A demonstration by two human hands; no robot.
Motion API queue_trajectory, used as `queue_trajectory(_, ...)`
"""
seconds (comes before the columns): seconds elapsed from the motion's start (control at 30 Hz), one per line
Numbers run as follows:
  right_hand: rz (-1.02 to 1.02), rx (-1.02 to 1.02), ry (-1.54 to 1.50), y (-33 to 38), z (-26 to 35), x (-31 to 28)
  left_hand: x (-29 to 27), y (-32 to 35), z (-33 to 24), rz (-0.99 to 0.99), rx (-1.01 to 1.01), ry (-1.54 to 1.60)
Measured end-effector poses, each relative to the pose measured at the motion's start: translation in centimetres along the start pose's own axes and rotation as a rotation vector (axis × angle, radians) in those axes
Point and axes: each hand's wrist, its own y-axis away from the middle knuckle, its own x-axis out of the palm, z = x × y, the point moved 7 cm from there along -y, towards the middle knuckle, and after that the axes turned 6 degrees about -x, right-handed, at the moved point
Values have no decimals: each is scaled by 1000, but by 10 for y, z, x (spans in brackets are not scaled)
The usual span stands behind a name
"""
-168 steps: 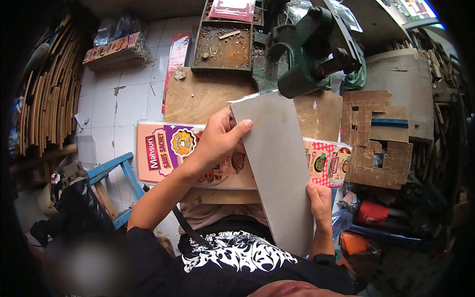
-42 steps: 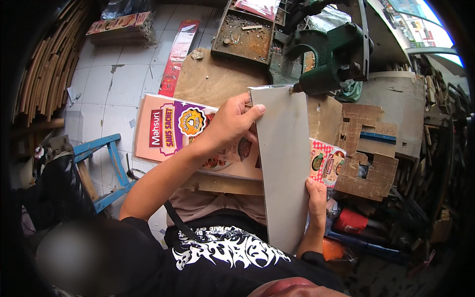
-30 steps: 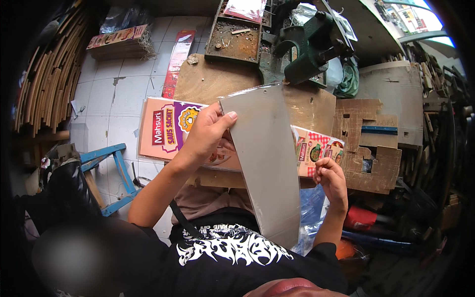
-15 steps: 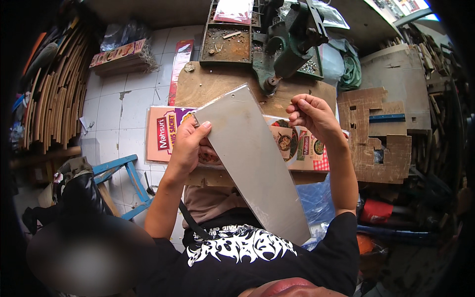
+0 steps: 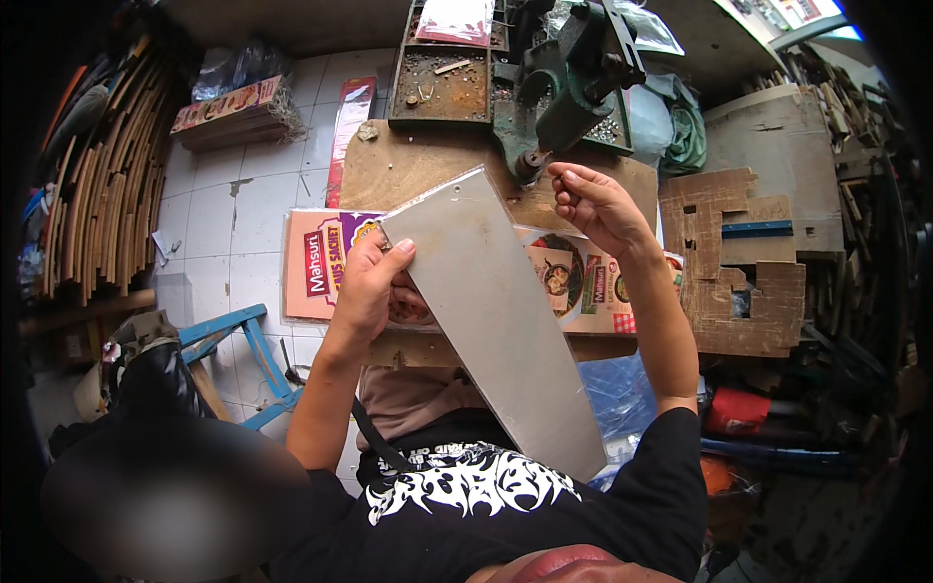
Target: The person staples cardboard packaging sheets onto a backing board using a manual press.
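Printed sheets: flat on the worktop, beneath the panel;
Left hand: pinching the panel's far left edge, seemingly to steady it;
Grey panel: slanted, near end at the black shirt, perhaps for support;
Green press: far, beyond the panel;
Right hand: fingertips pressed together near the press; anything held, cannot tell

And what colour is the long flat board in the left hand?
The board is light grey. It shows best in the head view.
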Motion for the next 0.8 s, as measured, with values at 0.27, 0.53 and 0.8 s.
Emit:
queue_trajectory(0.27, 8, -128, 109, -3, 9, 5, -1, 1, 1, -6, 7, 5)
queue_trajectory(0.53, 20, -169, 73, -16, 9, 3, 0, 1, 0, 4, 22, 14)
queue_trajectory(0.8, -11, -73, -65, -21, 3, -4, 3, 3, -2, 1, 14, 17)
